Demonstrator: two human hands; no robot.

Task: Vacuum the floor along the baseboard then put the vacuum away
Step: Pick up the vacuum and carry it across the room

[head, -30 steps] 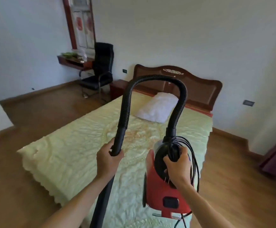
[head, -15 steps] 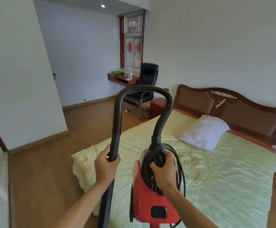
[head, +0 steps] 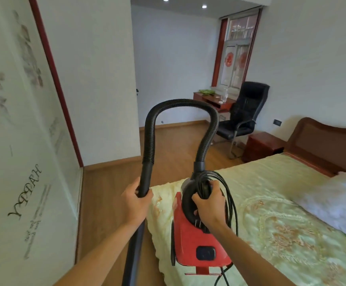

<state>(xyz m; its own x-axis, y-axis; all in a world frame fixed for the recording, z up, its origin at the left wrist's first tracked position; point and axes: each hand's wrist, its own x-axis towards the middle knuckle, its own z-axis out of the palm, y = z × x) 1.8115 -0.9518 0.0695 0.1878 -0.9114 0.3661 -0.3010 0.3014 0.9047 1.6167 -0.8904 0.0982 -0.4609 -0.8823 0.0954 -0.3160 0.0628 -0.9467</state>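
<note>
The person has turned left, away from the bed point(head: 271, 213) toward the wardrobe point(head: 23, 141), left hand point(head: 136, 200) wrapped around the pipe point(head: 145, 178), right hand point(head: 208, 200) gripping the red vacuum point(head: 190, 244) and its bundled cord point(head: 230, 195), likely carrying it to storage.

A white pillow point(head: 333, 200) lies on the green-quilted bed point(head: 271, 234) on the wooden floor point(head: 110, 203).
</note>
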